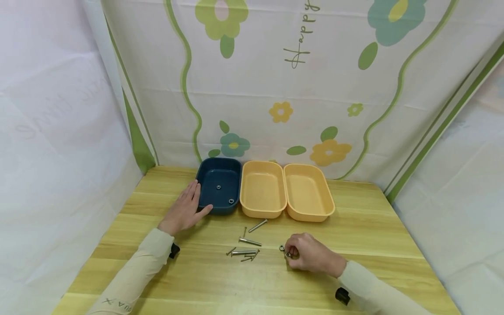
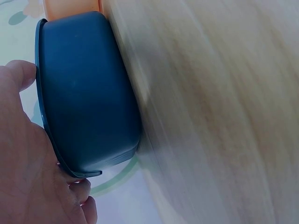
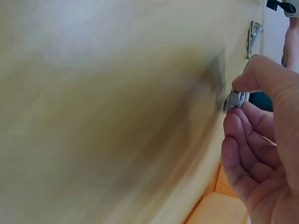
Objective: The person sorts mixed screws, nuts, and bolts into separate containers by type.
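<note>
Nearest to the head camera, 2 pale sleeves [image 1: 131, 267] come in from the lower left and lower right of the frame. At right of centre, the right hand [image 1: 315, 255] is nearly closed, with its thumb and fingertips pinching 1 nut [image 1: 288, 255]; whether this nut touches the worktop [image 1: 197, 275], I cannot tell. Just beside it lies a loose nut [image 1: 281, 248], so I would lift straight up, in order that this neighbour is not pushed away. It seems wise to keep the pinch on the flat sides, because such a small round thing can slip.

At left of centre, the left hand [image 1: 183, 214] is spread and relaxed, resting on the rim of the dark blue box [image 1: 216, 174] and holding nothing else. Inside this box lie 2 similar nuts. A light steady touch there should be enough; strong pressing could tilt it. Bolts [image 1: 252, 242] and screws [image 1: 255, 255] lie near the middle of the frame, and I advise that the right wrist passes above them.
</note>
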A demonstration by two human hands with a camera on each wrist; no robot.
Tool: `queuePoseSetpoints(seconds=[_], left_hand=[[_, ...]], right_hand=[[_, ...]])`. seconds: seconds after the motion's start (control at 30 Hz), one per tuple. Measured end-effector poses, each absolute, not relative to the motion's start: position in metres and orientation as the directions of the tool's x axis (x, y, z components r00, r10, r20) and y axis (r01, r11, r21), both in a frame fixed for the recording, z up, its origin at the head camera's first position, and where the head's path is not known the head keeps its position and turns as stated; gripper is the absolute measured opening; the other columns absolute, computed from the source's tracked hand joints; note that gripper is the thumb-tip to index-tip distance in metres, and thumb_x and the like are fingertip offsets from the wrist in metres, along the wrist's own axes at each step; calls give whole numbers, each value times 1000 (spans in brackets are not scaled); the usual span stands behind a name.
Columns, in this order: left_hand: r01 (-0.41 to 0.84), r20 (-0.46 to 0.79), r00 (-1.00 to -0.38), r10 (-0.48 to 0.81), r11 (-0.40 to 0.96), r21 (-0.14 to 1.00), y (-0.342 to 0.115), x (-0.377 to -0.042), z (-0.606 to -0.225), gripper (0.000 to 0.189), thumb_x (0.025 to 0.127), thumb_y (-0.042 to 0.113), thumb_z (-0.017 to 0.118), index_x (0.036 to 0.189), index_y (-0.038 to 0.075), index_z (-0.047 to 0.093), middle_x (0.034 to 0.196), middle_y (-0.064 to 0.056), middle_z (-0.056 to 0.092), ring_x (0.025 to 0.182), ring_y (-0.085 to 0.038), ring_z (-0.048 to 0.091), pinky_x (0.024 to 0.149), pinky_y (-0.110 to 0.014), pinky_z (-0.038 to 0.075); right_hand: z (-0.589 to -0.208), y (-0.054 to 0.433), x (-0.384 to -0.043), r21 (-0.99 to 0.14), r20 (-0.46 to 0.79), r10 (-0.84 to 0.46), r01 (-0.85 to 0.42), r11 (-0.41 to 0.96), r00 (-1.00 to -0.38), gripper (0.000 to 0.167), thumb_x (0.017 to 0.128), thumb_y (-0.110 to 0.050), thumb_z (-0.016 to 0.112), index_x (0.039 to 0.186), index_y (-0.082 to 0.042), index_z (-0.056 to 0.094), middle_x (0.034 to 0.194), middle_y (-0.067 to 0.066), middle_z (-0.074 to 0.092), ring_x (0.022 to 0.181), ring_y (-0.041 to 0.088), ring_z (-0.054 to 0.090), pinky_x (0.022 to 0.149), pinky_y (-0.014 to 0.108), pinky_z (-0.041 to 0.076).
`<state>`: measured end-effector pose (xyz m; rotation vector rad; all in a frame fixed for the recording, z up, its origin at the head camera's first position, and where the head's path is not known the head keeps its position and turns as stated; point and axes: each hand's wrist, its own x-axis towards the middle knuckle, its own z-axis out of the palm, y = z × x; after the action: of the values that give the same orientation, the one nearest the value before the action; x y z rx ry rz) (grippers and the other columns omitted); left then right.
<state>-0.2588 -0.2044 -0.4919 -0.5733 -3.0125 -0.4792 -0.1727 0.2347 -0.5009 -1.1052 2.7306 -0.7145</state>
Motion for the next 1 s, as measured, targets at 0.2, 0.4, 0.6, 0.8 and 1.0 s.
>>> queuePoseSetpoints(seconds=[0.2, 0.4, 0.6, 0.8, 1.0], left_hand=[[364, 92, -931, 353, 884, 293, -204, -259, -492, 97, 107, 60, 47, 164, -11, 13, 175, -29, 7, 164, -45, 9, 133, -59, 17], [365, 93, -931, 354, 886, 287, -205, -260, -494, 97, 108, 60, 46, 164, -11, 13, 175, -29, 7, 164, -45, 8, 133, -59, 16], [365, 91, -931, 354, 885, 289, -205, -260, -494, 97, 107, 60, 46, 164, -11, 13, 175, -28, 6, 164, -45, 8, 133, -59, 16], [365, 93, -931, 353, 883, 295, -204, -260, -493, 97, 107, 61, 47, 164, -11, 13, 176, -28, 6, 164, -45, 9, 133, -59, 16], [363, 92, -931, 352, 881, 304, -205, -259, -493, 97, 107, 59, 48, 164, -11, 14, 175, -28, 7, 164, -45, 9, 132, -60, 16]], right_hand=[[-491, 233, -180, -433, 90, -673, -638, 637, -734, 11, 81, -10, 80, 88, -14, 73, 82, -10, 67, 71, -5, 56, 63, 13, 52], [-480, 230, -194, -374, 187, -720, -726, 577, -668, 12, 80, -7, 81, 85, -14, 72, 78, -8, 68, 70, -1, 58, 61, 12, 49], [-469, 223, -207, -307, 257, -729, -768, 562, -635, 13, 78, -9, 81, 83, -15, 71, 77, -8, 66, 70, -1, 59, 61, 10, 49], [-457, 212, -220, -274, 268, -735, -780, 562, -623, 9, 78, -8, 78, 84, -13, 72, 78, -4, 68, 70, 2, 60, 62, 12, 50], [-443, 198, -233, -244, 273, -743, -791, 562, -612, 8, 80, -8, 78, 84, -11, 72, 78, -3, 68, 70, 5, 61, 63, 13, 51]])
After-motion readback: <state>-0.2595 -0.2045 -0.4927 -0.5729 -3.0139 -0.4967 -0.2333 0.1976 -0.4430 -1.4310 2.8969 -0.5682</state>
